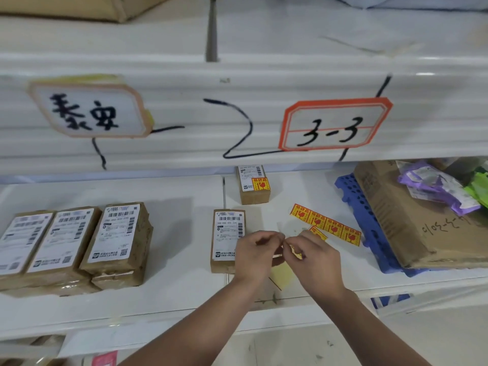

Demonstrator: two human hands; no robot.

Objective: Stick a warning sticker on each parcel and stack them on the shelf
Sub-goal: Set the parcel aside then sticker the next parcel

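Note:
A small brown parcel [227, 237] with a white shipping label lies on the white shelf [184, 294] in front of me. My left hand [257, 256] and my right hand [311, 257] meet just right of it, fingertips pinched together on a yellow warning sticker [318, 231] and its pale backing. A strip of yellow-and-red warning stickers [327, 225] lies behind my right hand. Further back stands a parcel [254, 184] that carries a warning sticker. At the left, several labelled parcels [116, 239] lie in stacks.
A blue plastic crate lid [369, 223] and a large cardboard box [412, 220] with purple and green bags fill the right of the shelf. The upper shelf edge carries a handwritten tag [89, 109] and an orange tag marked 3-3 [334, 125].

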